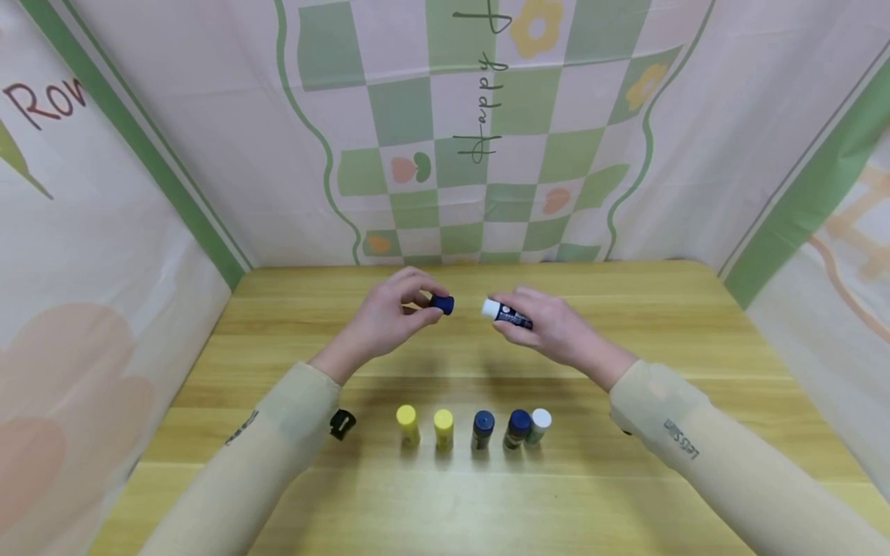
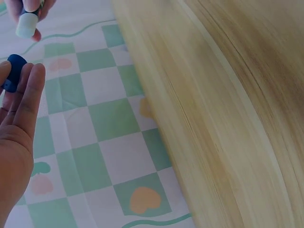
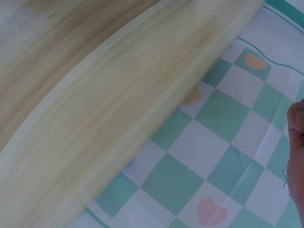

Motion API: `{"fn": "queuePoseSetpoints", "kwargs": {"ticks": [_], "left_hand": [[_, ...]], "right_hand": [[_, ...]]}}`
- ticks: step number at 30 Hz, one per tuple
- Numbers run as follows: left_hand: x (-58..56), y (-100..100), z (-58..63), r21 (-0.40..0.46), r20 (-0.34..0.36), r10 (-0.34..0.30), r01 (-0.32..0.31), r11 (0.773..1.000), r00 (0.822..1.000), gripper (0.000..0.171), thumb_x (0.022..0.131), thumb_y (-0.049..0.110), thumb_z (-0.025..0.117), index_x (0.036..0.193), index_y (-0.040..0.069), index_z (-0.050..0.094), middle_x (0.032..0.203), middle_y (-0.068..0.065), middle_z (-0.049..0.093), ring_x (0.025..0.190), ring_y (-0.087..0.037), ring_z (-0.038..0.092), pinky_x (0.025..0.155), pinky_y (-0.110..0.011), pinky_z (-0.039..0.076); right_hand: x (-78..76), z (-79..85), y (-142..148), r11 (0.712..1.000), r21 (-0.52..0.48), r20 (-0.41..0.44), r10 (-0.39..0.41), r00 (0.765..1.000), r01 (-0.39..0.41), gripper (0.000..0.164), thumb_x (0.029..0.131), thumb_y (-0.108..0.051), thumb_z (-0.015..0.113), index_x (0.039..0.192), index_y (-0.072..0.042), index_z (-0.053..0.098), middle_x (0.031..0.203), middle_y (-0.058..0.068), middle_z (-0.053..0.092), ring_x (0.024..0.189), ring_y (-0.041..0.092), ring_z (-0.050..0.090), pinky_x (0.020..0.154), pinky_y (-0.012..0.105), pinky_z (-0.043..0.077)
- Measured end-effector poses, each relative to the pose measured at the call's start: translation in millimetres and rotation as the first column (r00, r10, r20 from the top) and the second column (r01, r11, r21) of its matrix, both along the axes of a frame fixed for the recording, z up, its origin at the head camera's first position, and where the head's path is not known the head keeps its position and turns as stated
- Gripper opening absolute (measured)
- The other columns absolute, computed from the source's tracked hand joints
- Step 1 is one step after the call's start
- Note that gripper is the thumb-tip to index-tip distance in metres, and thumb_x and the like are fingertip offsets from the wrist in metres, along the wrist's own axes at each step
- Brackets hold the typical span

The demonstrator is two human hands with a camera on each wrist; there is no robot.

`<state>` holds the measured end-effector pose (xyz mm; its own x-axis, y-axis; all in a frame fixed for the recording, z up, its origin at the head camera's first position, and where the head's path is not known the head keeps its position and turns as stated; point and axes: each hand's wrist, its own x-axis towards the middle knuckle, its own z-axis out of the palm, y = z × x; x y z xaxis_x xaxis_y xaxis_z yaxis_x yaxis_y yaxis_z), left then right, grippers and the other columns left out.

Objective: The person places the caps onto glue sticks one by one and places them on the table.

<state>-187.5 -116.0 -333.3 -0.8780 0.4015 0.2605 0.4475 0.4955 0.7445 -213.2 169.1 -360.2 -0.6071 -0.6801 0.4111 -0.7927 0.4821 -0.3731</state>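
Note:
My left hand (image 1: pixel 385 315) pinches a small dark blue cap (image 1: pixel 443 305) between thumb and fingertips, above the back part of the table. Facing it across a short gap, my right hand (image 1: pixel 552 324) holds a glue stick (image 1: pixel 513 316) with a dark printed label, its white end pointing left at the cap. In the left wrist view the blue cap (image 2: pixel 15 72) sits between thumb and fingers, and the white end (image 2: pixel 27 24) shows beyond it. Only the edge of my right hand (image 3: pixel 297 147) appears in the right wrist view; the glue stick is out of sight there.
Nearer my body stands a row on the wooden table (image 1: pixel 445 510): two yellow-topped sticks (image 1: pixel 407 425), two dark blue-topped sticks (image 1: pixel 483 429) and a white-topped one (image 1: pixel 540 425) close beside the right blue one. A patterned curtain (image 1: pixel 459 116) hangs behind the table.

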Motion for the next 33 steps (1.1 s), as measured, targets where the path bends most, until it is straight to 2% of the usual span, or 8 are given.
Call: {"fn": "queuePoseSetpoints", "kwargs": {"ticks": [9, 18, 33], "left_hand": [[2.1, 3.9, 1.6, 0.025, -0.027, -0.020, 0.021, 0.999, 0.999, 0.020, 0.095, 0.006, 0.072, 0.115, 0.009, 0.072, 0.117, -0.005, 0.062, 0.099, -0.023, 0.070, 0.084, -0.027, 0.060], [1.8, 7.7, 2.7, 0.033, -0.059, -0.048, 0.050, 0.998, 0.997, 0.022, 0.093, 0.001, 0.073, 0.115, 0.007, 0.071, 0.117, -0.006, 0.062, 0.100, -0.023, 0.071, 0.084, -0.024, 0.059], [5.3, 13.7, 2.7, 0.051, -0.032, -0.097, 0.099, 0.994, 0.995, 0.023, 0.091, -0.002, 0.075, 0.112, 0.006, 0.071, 0.116, -0.007, 0.062, 0.100, -0.024, 0.072, 0.083, -0.023, 0.060]], "right_hand": [[1.9, 1.1, -3.1, 0.999, -0.033, -0.044, 0.023, 0.999, -0.024, 0.029, 0.091, -0.014, 0.077, 0.117, -0.002, 0.071, 0.090, 0.003, 0.065, 0.070, 0.009, 0.057, 0.057, 0.023, 0.053], [3.7, 3.2, -7.6, 0.997, -0.044, -0.102, 0.054, 0.993, -0.058, 0.027, 0.089, -0.013, 0.079, 0.112, -0.001, 0.071, 0.090, 0.005, 0.069, 0.067, 0.009, 0.058, 0.055, 0.022, 0.052], [4.2, 3.0, -13.3, 0.986, -0.092, -0.137, 0.126, 0.983, -0.139, 0.023, 0.088, -0.010, 0.079, 0.108, -0.001, 0.071, 0.087, 0.004, 0.068, 0.066, 0.008, 0.057, 0.054, 0.021, 0.051]]}}
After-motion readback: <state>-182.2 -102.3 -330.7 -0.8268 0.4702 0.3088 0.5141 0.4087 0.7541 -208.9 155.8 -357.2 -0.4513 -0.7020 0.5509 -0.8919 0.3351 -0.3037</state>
